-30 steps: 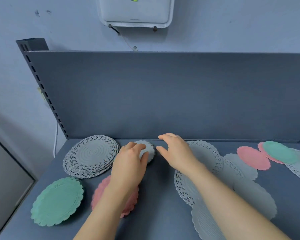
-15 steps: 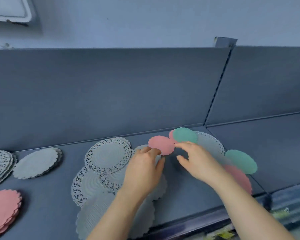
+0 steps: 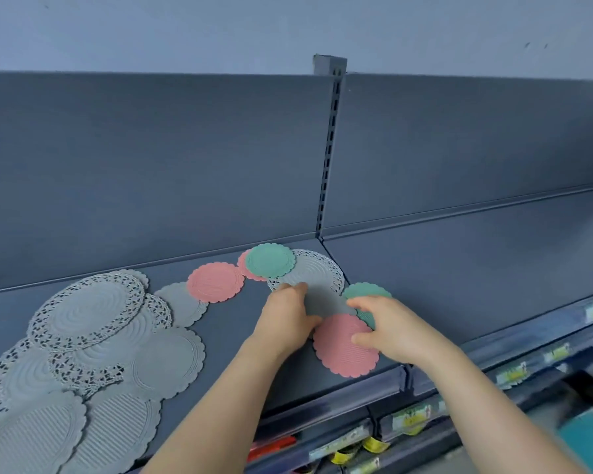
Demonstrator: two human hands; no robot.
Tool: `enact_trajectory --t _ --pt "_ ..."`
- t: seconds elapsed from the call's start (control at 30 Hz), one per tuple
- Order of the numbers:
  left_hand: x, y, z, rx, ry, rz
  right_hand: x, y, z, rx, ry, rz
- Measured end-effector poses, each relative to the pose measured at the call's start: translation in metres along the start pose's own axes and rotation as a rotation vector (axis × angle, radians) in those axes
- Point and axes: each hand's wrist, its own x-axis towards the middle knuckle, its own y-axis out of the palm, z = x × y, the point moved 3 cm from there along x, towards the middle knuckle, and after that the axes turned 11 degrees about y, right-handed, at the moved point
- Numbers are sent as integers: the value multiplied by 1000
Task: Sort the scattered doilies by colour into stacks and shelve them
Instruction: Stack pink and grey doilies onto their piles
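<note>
Doilies lie scattered on a grey shelf point(image 3: 226, 336). Several white ones point(image 3: 86, 309) overlap at the left. A small pink doily point(image 3: 216, 282) lies mid-shelf. A green doily point(image 3: 269, 260) covers another pink one point(image 3: 243, 268) and the edge of a lacy white doily point(image 3: 317, 273). My left hand point(image 3: 288, 323) rests its fingertips on that lacy white doily. My right hand point(image 3: 387, 328) arches over a second green doily point(image 3: 367, 291), its thumb pressing a larger pink doily point(image 3: 339, 350) near the front edge. Neither hand plainly grips anything.
A slotted upright point(image 3: 329, 148) divides this shelf from the neighbouring bare shelf point(image 3: 459, 268) on the right. The shelf's front lip point(image 3: 322, 401) runs just below the pink doily. Lower shelves with price labels point(image 3: 408, 419) and goods sit beneath.
The view has swung right along the shelf. Both hands left the sorted stacks at the left and moved to the right end, from the small pink doily to the larger pink and green ones.
</note>
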Motion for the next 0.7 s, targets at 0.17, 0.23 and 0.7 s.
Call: enact_trajectory --t 0.17,0.23,0.7 --pt "4 2 1 -66 -95 38 2 0 -6 12 -24 39" --pt "0 2 0 -62 -68 10 2 1 -6 22 -28 51" --pt "-60 -48 34 -448 -187 -412 3 3 50 125 -165 -44"
